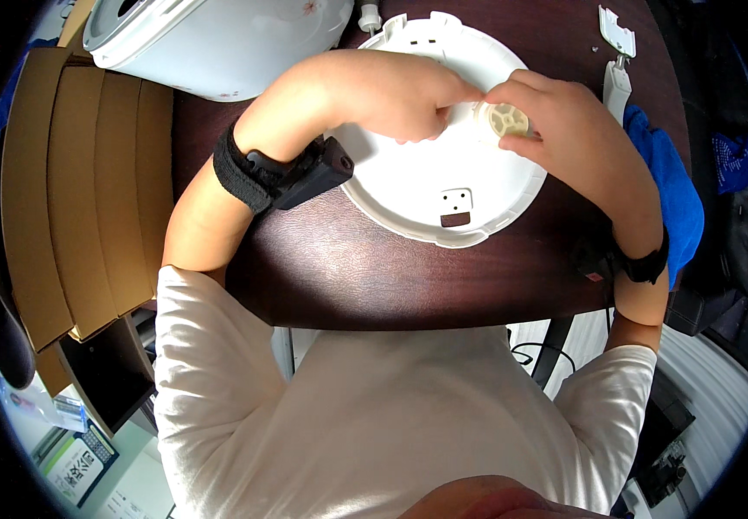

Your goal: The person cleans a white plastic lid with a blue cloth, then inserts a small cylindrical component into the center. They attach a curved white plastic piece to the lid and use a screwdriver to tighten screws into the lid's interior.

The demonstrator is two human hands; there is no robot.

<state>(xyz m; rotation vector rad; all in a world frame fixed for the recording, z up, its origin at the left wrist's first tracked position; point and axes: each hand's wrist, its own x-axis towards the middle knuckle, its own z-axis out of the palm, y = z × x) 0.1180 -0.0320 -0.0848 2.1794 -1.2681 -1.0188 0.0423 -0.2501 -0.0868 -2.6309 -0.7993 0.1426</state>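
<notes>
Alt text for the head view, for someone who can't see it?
The right hand has fingers around a cream spoked disc at a round white plastic cover on a dark table; the left hand reaches in beside it. A blue cloth lies at right.

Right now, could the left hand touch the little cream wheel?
Probably yes: the left hand has a fingertip close to the cream wheel. The wheel's left side looks mostly free, though the right hand curls around the other side.

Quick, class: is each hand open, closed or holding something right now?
Left hand: partly curled; whether it holds anything cannot be told.
Right hand: closed, holding the cream wheel.
</notes>
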